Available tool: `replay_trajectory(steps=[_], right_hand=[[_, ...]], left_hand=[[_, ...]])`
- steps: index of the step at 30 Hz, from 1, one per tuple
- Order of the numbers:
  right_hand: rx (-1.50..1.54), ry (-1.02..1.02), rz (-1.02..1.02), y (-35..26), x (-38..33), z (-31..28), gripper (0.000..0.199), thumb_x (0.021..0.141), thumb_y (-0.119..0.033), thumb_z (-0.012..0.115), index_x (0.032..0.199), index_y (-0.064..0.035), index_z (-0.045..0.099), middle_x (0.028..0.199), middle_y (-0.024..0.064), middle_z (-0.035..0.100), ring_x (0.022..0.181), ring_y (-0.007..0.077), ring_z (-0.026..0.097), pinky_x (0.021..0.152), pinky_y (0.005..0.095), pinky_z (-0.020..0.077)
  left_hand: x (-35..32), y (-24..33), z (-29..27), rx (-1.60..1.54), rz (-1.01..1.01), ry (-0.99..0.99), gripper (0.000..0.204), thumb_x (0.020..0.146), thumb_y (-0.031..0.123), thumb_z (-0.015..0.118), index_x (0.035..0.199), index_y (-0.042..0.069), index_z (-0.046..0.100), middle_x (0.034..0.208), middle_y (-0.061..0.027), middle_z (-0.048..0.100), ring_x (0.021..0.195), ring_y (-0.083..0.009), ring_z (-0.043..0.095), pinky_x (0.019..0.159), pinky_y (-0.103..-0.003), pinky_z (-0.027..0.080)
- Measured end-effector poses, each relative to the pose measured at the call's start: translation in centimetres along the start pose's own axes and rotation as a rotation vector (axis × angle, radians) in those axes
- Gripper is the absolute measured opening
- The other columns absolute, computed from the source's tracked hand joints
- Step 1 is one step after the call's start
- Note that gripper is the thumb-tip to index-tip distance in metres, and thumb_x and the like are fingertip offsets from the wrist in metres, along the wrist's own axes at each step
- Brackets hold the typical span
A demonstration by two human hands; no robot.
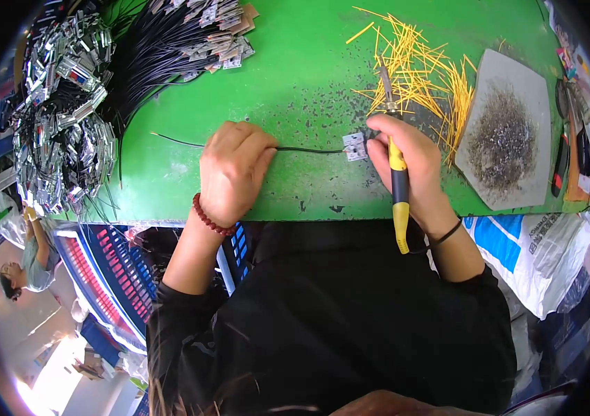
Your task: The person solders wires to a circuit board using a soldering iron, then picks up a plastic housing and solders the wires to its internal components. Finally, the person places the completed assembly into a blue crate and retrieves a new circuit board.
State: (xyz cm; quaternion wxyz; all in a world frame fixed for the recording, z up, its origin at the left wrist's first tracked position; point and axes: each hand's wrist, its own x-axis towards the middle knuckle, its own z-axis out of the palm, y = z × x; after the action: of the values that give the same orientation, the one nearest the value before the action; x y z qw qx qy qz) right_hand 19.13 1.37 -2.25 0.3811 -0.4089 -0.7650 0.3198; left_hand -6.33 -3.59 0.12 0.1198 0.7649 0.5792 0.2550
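My left hand (231, 170) rests on the green table with its fingers closed over a thin black cable (305, 150). The cable's bare, split end sticks out to the left of the hand. On the right the cable runs to a small whitish plate or board (354, 147) lying on the table; I cannot make out the joint. My right hand (416, 156) is wrapped round a yellow and black soldering iron (400, 187), its metal tip pointing away from me over yellow sticks. Thumb and fingertips of that hand are close to the board's right edge.
Yellow thin sticks or tubes (413, 69) lie scattered at the far right. Beside them sits a grey slab (541, 139) with dark residue. Black cables with small boards (170, 55) and a heap of shiny metallic pieces (66, 145) fill the left. Tools (572, 152) lie at the right edge.
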Motion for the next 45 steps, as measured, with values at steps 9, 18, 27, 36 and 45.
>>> replay_trajectory(steps=[9, 18, 27, 36, 45], right_hand=[[0.156, 0.191, 0.190, 1.3, -3.7, -7.3, 0.049, 0.098, -0.034, 0.052, 0.129, 0.0024, 0.047, 0.075, 0.0080, 0.067, 0.060, 0.0065, 0.049, 0.057, 0.0216, 0.0380], [0.012, 0.515, 0.184, 4.4, -10.6, -14.4, 0.065, 0.094, -0.054, 0.050, 0.120, 0.0056, 0.060, 0.087, 0.0088, 0.062, 0.068, 0.0081, 0.050, 0.057, 0.0206, 0.0373], [0.095, 0.877, 0.335, 10.0, -10.5, -20.5, 0.014, 0.082, -0.001, 0.062, 0.096, -0.0009, 0.059, 0.078, -0.0024, 0.054, 0.064, 0.0035, 0.045, 0.059, 0.0178, 0.0345], [-0.031, 0.858, 0.337, 11.7, -10.8, -20.4, 0.011, 0.081, -0.004, 0.064, 0.091, -0.0022, 0.060, 0.076, -0.0013, 0.056, 0.066, 0.0052, 0.049, 0.060, 0.0196, 0.0380], [0.206, 0.677, 0.186, 5.6, -8.0, -13.1, 0.024, 0.076, -0.014, 0.064, 0.093, 0.0008, 0.056, 0.085, 0.0088, 0.055, 0.065, 0.0126, 0.052, 0.060, 0.0219, 0.0433]], left_hand=[[8.2, 5.9, 4.1, -0.021, 0.068, -0.028, 0.018, 0.074, 0.018, 0.076, 0.082, 0.007, 0.065, 0.083, -0.0088, 0.063, 0.078, -0.0279, 0.063, 0.064, -0.039, 0.050], [11.3, 3.2, 7.1, 0.183, 0.140, -0.011, 0.009, 0.080, 0.009, 0.068, 0.084, 0.005, 0.061, 0.083, -0.0125, 0.063, 0.074, -0.0312, 0.063, 0.065, -0.038, 0.050], [10.9, 0.3, 3.8, 0.181, 0.209, -0.056, 0.007, 0.078, 0.002, 0.066, 0.080, 0.005, 0.060, 0.079, -0.0094, 0.064, 0.074, -0.0286, 0.061, 0.069, -0.038, 0.047], [9.4, -0.1, 3.0, 0.017, 0.058, -0.025, 0.009, 0.079, -0.002, 0.067, 0.087, 0.002, 0.065, 0.081, -0.0114, 0.067, 0.071, -0.0248, 0.066, 0.064, -0.033, 0.051], [6.7, -0.2, 3.1, 0.105, 0.018, 0.068, 0.006, 0.073, 0.008, 0.070, 0.077, 0.008, 0.066, 0.092, -0.0057, 0.063, 0.086, -0.0268, 0.060, 0.077, -0.040, 0.045]])
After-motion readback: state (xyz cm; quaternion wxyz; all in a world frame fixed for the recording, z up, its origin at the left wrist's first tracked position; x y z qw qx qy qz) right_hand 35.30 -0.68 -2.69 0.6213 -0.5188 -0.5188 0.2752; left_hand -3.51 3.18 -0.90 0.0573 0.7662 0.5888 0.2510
